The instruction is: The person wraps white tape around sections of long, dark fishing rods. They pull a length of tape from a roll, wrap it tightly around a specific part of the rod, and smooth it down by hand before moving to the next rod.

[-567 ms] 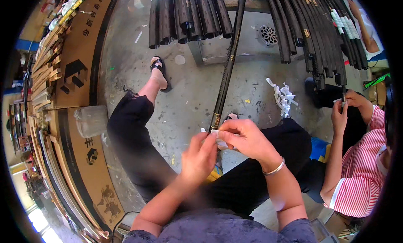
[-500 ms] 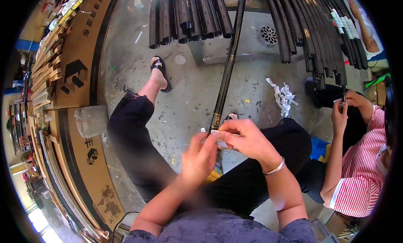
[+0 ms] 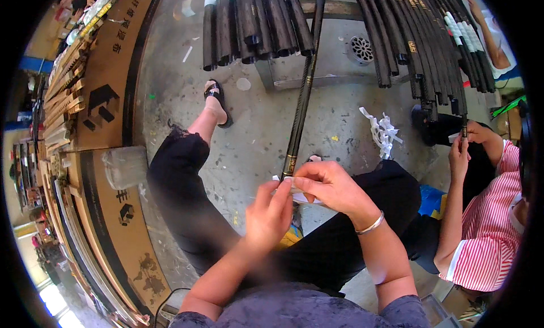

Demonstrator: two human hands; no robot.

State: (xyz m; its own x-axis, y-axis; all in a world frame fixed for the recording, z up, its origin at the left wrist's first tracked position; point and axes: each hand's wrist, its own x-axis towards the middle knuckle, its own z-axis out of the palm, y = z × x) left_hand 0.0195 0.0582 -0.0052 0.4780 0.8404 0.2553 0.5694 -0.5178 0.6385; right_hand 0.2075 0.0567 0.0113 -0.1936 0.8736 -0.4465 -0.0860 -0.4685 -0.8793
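You are pinching a small strip of white tape [image 3: 299,196] between the fingertips of both hands, right at the near end of a long black rod [image 3: 302,101]. Your right hand [image 3: 328,186] is curling over the tape from the right, thumb and forefinger closed on it, while your left hand [image 3: 269,212] is coming up from below with its fingertips pressing against the same strip, so both hands are grasping the tape and touching each other at the fingers. Whether either hand is also gripping the rod itself, you cannot tell from here, since the fingers are covering its end. The rod is running away from your hands up across the concrete floor [image 3: 255,135], with a gold band [image 3: 290,164] circling it just above your fingers, and its far end is lying among a rack of dark rods [image 3: 255,22] at the top of the view. A silver bangle [image 3: 371,225] is sitting on your right wrist. You are sitting with your legs in black trousers [image 3: 181,197], your left foot in a black sandal [image 3: 215,92] stretched out on the floor. A heap of white paper scraps [image 3: 384,132] is lying on the floor to the right of the rod. Beyond it, a person in a red-striped shirt [image 3: 490,226] is holding another thin rod [image 3: 463,121] in both hands. Brown cardboard boxes [image 3: 107,101] are lining the floor along your left.
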